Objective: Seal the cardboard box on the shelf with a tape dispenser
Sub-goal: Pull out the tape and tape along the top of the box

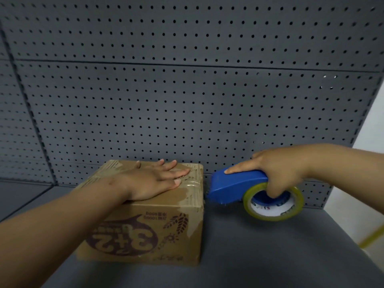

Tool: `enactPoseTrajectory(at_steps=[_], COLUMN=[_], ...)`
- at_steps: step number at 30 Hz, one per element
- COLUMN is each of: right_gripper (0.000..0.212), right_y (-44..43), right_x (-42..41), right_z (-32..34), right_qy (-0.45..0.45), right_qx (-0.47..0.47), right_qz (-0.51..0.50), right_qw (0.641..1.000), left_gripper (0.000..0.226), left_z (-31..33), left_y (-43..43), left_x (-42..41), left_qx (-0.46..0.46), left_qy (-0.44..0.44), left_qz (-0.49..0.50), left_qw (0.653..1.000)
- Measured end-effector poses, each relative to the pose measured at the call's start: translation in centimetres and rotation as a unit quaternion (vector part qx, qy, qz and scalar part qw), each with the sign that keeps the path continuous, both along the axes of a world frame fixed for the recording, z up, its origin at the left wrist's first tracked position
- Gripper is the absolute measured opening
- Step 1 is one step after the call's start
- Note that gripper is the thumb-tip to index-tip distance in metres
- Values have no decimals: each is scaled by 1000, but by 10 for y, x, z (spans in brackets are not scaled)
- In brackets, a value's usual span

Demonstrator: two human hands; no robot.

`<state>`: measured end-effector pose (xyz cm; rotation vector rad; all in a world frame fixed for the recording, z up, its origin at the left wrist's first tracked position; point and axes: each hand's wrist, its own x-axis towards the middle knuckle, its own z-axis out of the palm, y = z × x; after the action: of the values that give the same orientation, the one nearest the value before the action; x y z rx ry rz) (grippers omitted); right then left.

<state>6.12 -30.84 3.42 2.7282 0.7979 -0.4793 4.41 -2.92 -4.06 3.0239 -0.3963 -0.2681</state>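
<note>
A brown cardboard box [149, 231] with upside-down purple print stands on the grey shelf [259, 252], its flaps closed and clear tape across the top. My left hand [153, 179] lies flat on the box top, fingers spread toward the right edge. My right hand [278, 171] grips a blue tape dispenser [234, 186] with a yellowish tape roll [274, 202], held in the air just right of the box's upper right edge. The dispenser's nose points at the box side, a small gap apart from it.
A grey pegboard wall [187, 90] rises directly behind the box. The shelf's right edge [353, 235] drops off to a pale floor with a yellow line. A second shelf section sits at the left [18, 194].
</note>
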Motion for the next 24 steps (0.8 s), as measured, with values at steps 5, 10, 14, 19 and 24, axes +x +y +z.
enactPoseTrajectory(at_steps=[5, 10, 14, 19, 24], right_gripper=[83, 81, 82, 86, 86], right_y=[23, 27, 34, 30, 24], right_x=[0, -9, -7, 2, 3], right_z=[8, 16, 20, 41, 40], right_qy=[-19, -15, 5, -11, 21], right_qx=[-19, -27, -46, -66, -64], right_qz=[-7, -10, -10, 26, 18], right_qw=[1000, 999, 999, 997, 998], left_gripper=[44, 44, 44, 43, 44], left_z=[0, 2, 3, 2, 0], left_y=[-1, -3, -3, 0, 0], left_x=[-2, -3, -4, -3, 0], left_qx=[2, 2, 8, 2, 2], left_qy=[1, -2, -5, -7, -6], left_qz=[-2, -5, -7, -9, -16], left_qw=[1000, 1000, 1000, 1000, 1000])
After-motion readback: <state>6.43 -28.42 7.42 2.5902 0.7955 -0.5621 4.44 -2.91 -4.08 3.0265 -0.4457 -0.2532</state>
